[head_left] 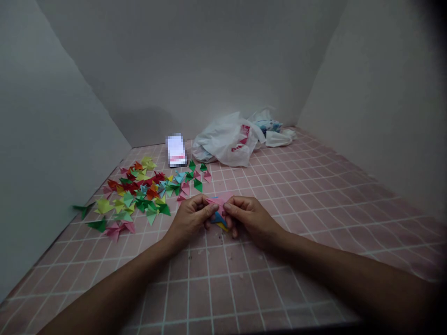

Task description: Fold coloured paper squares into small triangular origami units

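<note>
A small piece of pink paper (221,203), thin and folded, with a narrow point toward the left hand, is pinched between thumb and fingers by both the left hand (188,216) and the right hand (253,217), nearer and to the right of the phone (176,151). Blue paper (219,217) and yellow paper (222,226) are seen beneath it; whether these are also gripped cannot be told. Left of the phone and nearer, many folded paper shapes (141,191) are heaped loosely, in red, orange, yellow, green, light blue and pink. The phone's lit screen is blurred into blocks. Just right of the phone, a crumpled white plastic bag (220,139) with red print is set down; its contents cannot be made out. Farther right of the phone, a blue-patterned packet (268,125) is partly covered by the bag. Everything is carried by a pink surface (314,186) lined with a white grid, enclosed beyond and beside the phone by plain, dim grey walls (209,70).
</note>
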`<state>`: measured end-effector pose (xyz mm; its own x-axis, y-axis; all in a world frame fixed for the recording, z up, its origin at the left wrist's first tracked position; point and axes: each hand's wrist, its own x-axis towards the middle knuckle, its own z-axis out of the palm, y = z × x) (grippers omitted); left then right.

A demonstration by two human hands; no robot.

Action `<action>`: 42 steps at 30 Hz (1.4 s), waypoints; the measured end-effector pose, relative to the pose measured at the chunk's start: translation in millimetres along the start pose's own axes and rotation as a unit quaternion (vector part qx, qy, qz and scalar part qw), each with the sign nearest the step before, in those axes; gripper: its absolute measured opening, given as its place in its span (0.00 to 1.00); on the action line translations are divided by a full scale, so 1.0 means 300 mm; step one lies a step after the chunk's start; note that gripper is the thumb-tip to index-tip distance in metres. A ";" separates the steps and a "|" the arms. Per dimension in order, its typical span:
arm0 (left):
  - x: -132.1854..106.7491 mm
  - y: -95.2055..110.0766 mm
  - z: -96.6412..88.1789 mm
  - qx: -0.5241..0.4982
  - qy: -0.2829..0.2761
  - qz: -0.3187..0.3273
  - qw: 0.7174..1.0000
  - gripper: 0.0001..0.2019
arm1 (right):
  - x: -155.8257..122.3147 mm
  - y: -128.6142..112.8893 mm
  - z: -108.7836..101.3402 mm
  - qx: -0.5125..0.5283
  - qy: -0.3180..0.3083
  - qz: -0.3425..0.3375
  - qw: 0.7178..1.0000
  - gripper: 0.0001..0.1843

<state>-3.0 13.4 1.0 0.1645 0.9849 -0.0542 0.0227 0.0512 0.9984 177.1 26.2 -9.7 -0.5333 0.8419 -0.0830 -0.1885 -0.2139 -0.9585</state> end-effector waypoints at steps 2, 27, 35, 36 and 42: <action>-0.002 0.002 -0.001 0.013 -0.002 -0.001 1.000 0.16 | -0.002 -0.003 0.001 -0.015 -0.015 -0.005 1.000 0.17; -0.008 0.018 -0.003 0.019 -0.006 0.012 1.000 0.14 | 0.009 0.006 -0.003 0.028 -0.004 -0.006 1.000 0.16; -0.009 0.015 0.001 0.022 -0.001 0.012 1.000 0.14 | 0.008 0.008 0.002 0.022 -0.005 -0.001 1.000 0.14; -0.009 0.013 0.001 0.023 0.000 0.013 1.000 0.14 | 0.009 0.008 0.002 0.021 -0.007 0.000 1.000 0.14; -0.013 0.011 0.001 0.035 0.011 0.016 0.999 0.14 | 0.006 0.007 0.005 0.021 -0.017 0.012 1.000 0.16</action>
<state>-3.4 9.7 4.6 0.1439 0.9894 -0.0216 0.0872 0.0091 0.9961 174.6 26.6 -11.3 -0.5651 0.8195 -0.0954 -0.2098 -0.2546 -0.9440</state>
